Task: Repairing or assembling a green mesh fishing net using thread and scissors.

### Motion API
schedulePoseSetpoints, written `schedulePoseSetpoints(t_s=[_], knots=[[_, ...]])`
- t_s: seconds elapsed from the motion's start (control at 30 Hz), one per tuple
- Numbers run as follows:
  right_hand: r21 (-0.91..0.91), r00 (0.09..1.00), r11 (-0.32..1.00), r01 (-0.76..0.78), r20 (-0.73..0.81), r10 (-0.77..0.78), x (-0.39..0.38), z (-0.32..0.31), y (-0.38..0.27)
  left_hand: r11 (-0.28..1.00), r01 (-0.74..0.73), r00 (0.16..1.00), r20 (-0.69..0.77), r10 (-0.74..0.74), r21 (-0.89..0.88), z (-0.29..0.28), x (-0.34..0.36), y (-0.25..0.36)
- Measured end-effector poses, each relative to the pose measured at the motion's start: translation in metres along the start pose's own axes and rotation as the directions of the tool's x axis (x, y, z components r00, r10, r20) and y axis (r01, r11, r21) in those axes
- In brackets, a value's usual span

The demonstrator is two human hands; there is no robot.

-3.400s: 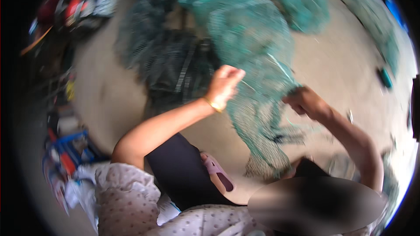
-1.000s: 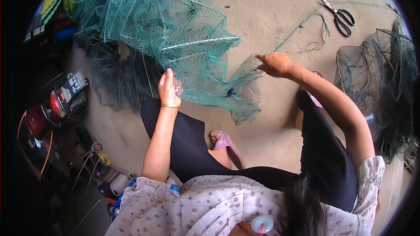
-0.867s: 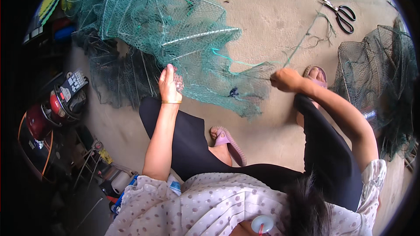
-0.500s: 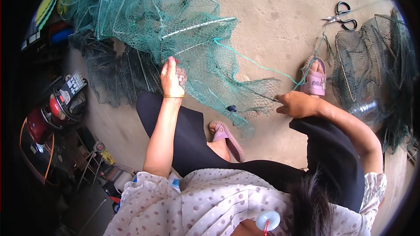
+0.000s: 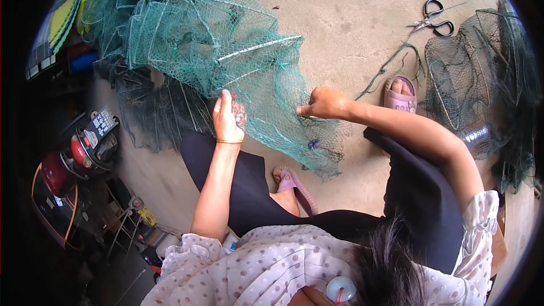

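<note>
A green fishing net with white rod frames stretches across the floor in front of me. My left hand is closed on its near edge, thumb up, with the other fingers showing pinkish through the mesh. Right of it, my right hand is closed in a pinch at the net's side. Whether mesh or a thin cord lies between those fingertips is too small to tell. A small dark blue piece sits in the loose mesh below my right hand.
Black-handled scissors lie at the far right, with a green cord nearby. A dark net spreads beyond my right sandal. Another dark net is at left, near a red machine.
My right hand has moved left, from the net's right-hand tip to its side near the middle. The bright cord no longer stretches toward the right foot. My left hand keeps its hold.
</note>
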State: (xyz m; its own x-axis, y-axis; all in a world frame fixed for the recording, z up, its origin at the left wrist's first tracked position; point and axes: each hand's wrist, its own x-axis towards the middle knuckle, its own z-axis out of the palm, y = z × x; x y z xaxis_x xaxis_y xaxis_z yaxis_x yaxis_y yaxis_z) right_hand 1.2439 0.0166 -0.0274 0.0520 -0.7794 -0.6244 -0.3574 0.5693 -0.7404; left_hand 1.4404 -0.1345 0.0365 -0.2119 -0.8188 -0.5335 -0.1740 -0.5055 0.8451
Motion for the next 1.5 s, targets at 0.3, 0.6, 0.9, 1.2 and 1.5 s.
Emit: schedulePoseSetpoints(t_s=[0.3,0.6,0.9,1.2,1.5], knots=[[0.64,0.995,0.762,-0.098,0.087,0.055,-0.038,-0.026,0.034,1.0,-0.002,0.999,-0.035,0.001,-0.018,-0.005,0.006,0.004],[0.791,0.988,0.595,-0.143,0.084,0.126,-0.086,-0.03,0.057,0.998,0.055,0.996,0.066,-0.053,-0.019,0.0,0.007,-0.004],[0.9,0.979,0.387,-0.201,0.194,0.057,-0.07,-0.038,0.084,0.999,0.022,0.996,0.081,-0.024,0.025,0.008,0.013,0.002],[0.916,0.98,0.395,-0.068,-0.012,0.197,-0.057,-0.062,0.098,0.998,-0.022,0.999,0.046,0.019,0.057,0.023,0.011,0.003],[0.869,0.965,0.491,-0.065,-0.07,0.252,-0.05,-0.068,0.108,0.99,-0.12,0.992,0.039,0.117,0.072,0.035,0.001,0.005]])
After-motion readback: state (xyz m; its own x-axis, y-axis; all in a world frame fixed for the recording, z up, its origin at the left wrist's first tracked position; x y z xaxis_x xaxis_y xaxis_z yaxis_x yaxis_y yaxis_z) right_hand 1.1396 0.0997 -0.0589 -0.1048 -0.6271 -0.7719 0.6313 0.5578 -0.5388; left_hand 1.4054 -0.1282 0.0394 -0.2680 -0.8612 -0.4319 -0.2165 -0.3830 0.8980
